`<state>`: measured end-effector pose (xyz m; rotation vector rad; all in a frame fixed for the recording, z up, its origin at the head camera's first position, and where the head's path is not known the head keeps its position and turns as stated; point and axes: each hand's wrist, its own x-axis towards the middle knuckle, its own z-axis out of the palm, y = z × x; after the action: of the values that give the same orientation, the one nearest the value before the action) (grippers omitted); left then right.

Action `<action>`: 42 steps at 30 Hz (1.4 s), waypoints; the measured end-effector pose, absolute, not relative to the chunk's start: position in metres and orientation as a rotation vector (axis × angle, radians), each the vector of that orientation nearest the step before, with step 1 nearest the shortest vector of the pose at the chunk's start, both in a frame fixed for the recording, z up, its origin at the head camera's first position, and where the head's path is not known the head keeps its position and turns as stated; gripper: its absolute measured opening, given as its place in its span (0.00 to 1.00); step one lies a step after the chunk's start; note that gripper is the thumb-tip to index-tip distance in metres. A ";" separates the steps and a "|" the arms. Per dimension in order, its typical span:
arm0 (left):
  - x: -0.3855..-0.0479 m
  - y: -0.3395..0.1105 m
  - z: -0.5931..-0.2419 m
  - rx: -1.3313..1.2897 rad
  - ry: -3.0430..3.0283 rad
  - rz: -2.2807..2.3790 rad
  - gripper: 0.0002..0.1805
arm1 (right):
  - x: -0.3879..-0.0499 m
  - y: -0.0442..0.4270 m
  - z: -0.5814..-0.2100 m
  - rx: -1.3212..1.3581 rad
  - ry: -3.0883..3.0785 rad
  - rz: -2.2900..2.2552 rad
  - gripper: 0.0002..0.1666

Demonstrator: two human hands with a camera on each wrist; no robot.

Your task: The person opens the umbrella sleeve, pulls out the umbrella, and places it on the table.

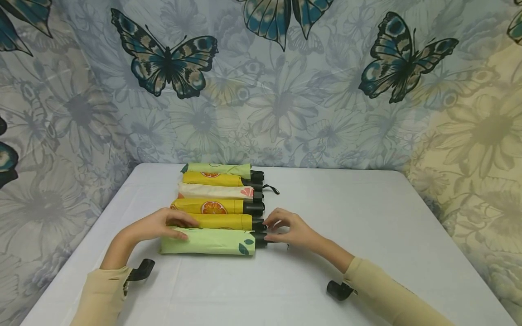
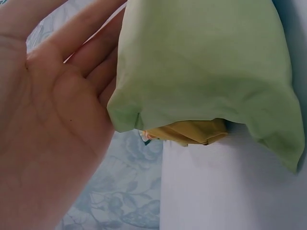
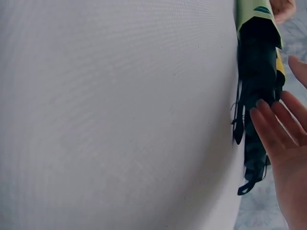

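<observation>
Several folded umbrellas lie side by side. Frontmost is a light green one with dark leaves (image 1: pixel 204 242), then a plain yellow one (image 1: pixel 222 222) and a yellow one with an orange slice (image 1: pixel 232 207). My left hand (image 1: pixel 152 225) rests at their left end, thumb on the green cover and fingers over the plain yellow one. In the left wrist view, that hand (image 2: pixel 57 110) lies extended along the green cover (image 2: pixel 206 62). My right hand (image 1: pixel 297 232) has its fingertips at the black handles of the front two. The right wrist view shows this hand (image 3: pixel 288 148) with loose fingers beside the black handle (image 3: pixel 258 57).
Behind are a cream umbrella with a pink fruit print (image 1: pixel 216 191), another yellow one (image 1: pixel 212 179) and a light green one (image 1: pixel 220 169). A black strap (image 1: pixel 271 188) sticks out to the right. The white table (image 1: pixel 346 203) meets a butterfly-print cloth (image 1: pixel 285 104).
</observation>
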<state>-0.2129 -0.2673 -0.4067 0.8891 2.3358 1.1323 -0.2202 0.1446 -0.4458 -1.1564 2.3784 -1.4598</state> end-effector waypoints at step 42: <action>-0.212 -0.265 -0.409 0.908 2.306 1.047 0.29 | -0.205 0.128 -0.450 -1.003 2.589 -1.174 0.22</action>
<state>-0.2121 -0.2649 -0.4091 0.9076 2.3060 1.0469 -0.2052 0.1278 -0.4499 -1.0025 2.5889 -1.1738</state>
